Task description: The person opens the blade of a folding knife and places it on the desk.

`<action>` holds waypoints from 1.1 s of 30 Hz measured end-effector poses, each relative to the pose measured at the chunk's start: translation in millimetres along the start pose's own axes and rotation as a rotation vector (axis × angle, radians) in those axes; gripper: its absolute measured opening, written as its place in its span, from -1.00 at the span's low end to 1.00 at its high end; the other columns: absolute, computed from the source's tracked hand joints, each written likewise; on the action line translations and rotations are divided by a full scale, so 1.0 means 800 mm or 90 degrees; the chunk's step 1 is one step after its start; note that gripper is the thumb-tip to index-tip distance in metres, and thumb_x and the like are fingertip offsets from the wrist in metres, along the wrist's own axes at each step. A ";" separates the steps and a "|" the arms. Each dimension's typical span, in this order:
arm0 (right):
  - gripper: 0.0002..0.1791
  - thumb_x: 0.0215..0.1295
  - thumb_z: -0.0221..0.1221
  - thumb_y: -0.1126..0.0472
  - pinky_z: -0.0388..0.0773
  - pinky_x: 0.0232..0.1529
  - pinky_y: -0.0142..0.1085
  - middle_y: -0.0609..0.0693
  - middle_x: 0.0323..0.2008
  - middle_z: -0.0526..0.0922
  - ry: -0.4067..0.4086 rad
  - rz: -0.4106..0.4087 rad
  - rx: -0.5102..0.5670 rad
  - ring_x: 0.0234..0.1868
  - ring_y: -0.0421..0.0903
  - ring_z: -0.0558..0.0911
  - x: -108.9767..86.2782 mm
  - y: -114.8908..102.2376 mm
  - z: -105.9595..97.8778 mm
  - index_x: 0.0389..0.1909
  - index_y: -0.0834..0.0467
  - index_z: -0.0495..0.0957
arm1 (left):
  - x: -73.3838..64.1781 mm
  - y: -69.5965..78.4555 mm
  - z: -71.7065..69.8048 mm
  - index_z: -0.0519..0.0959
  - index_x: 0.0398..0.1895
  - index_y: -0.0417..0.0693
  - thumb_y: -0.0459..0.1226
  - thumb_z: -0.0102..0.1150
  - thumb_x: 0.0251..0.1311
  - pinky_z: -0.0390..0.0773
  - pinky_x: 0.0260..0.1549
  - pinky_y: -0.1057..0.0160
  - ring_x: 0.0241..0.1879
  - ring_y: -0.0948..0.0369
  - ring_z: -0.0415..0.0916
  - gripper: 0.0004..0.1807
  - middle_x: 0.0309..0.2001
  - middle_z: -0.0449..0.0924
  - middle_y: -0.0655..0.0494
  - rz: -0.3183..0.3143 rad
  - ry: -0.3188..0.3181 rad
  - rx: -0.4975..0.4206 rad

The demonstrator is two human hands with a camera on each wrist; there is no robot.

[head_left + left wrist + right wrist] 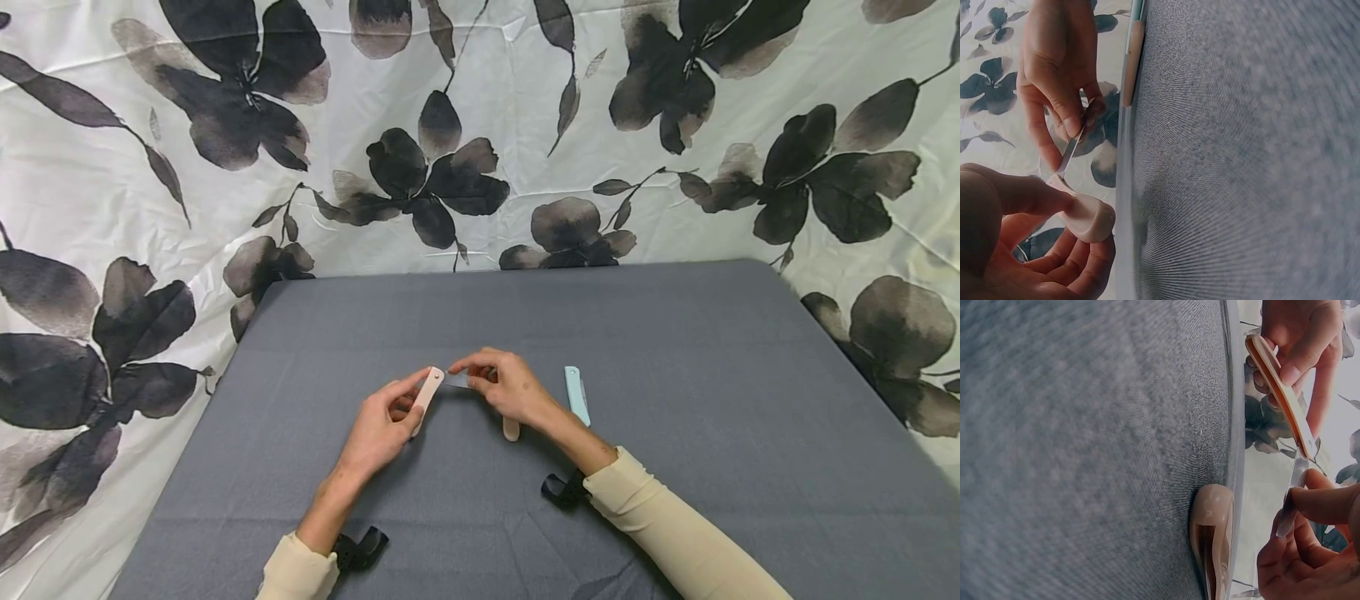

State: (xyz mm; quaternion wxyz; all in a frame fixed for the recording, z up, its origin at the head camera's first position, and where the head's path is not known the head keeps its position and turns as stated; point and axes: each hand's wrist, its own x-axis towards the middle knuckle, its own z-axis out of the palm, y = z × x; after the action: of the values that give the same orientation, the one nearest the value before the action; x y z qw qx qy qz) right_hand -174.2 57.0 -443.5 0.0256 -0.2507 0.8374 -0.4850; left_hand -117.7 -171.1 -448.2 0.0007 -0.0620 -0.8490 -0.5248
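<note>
My left hand (378, 429) grips the pale pink handle (427, 400) of a folding knife between thumb and fingers, above the cloth. The metal blade (456, 381) stands swung out from the handle's far end, pointing right. With thumb and fingers, my right hand (513, 387) pinches this blade; its tip is partly hidden in the head view. In the right wrist view, an orange-toned slot runs along the handle (1280, 392), and the blade (1298, 472) reaches down to the right fingers. Below my right hand lies a second, peach folding knife (511, 429), partly covered by the hand.
A light blue folding knife (577, 396) lies just right of the right wrist. Grey cloth (675, 350) covers the table, and a white floral curtain (525, 100) hangs behind it. Black straps (362, 550) are worn at both wrists.
</note>
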 end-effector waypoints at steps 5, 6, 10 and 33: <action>-0.71 0.41 0.23 0.42 0.55 -0.27 -0.34 0.15 -0.09 0.74 0.000 0.000 -0.003 -0.31 -0.11 0.59 0.002 0.000 0.000 0.01 0.07 0.78 | 0.001 -0.001 -0.001 0.57 0.40 0.06 -0.52 0.24 0.28 0.64 -0.41 0.35 -0.30 0.14 0.64 -0.38 -0.10 0.65 -0.16 0.006 -0.007 -0.003; -0.71 0.41 0.23 0.42 0.54 -0.28 -0.35 0.16 -0.09 0.74 0.001 0.001 -0.004 -0.32 -0.11 0.58 0.002 -0.001 -0.001 0.01 0.07 0.78 | 0.001 -0.001 -0.002 0.57 0.40 0.06 -0.52 0.24 0.28 0.63 -0.42 0.35 -0.31 0.14 0.63 -0.38 -0.10 0.65 -0.16 0.007 -0.008 -0.001; -0.70 0.41 0.23 0.43 0.53 -0.29 -0.36 0.15 -0.10 0.74 0.001 0.004 -0.005 -0.33 -0.13 0.57 0.003 0.000 -0.001 0.00 0.05 0.78 | 0.001 0.000 -0.003 0.59 0.38 0.07 -0.52 0.25 0.27 0.61 -0.40 0.36 -0.30 0.16 0.61 -0.39 -0.13 0.65 -0.14 0.016 -0.007 0.016; -0.69 0.41 0.22 0.45 0.46 -0.34 -0.38 0.09 -0.23 0.67 0.000 -0.019 -0.025 -0.38 -0.17 0.50 0.001 0.001 -0.001 0.00 0.07 0.79 | 0.000 -0.002 -0.002 0.61 0.35 0.07 -0.52 0.25 0.23 0.54 -0.25 0.38 -0.27 0.24 0.51 -0.38 -0.19 0.67 0.00 0.058 -0.004 0.121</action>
State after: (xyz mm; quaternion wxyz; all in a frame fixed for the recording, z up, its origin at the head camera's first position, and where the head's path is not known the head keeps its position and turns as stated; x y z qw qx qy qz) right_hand -175.6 57.4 -443.6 0.0132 -0.2634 0.8430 -0.4688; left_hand -118.1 -173.3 -448.8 0.0277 -0.1023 -0.8913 -0.4408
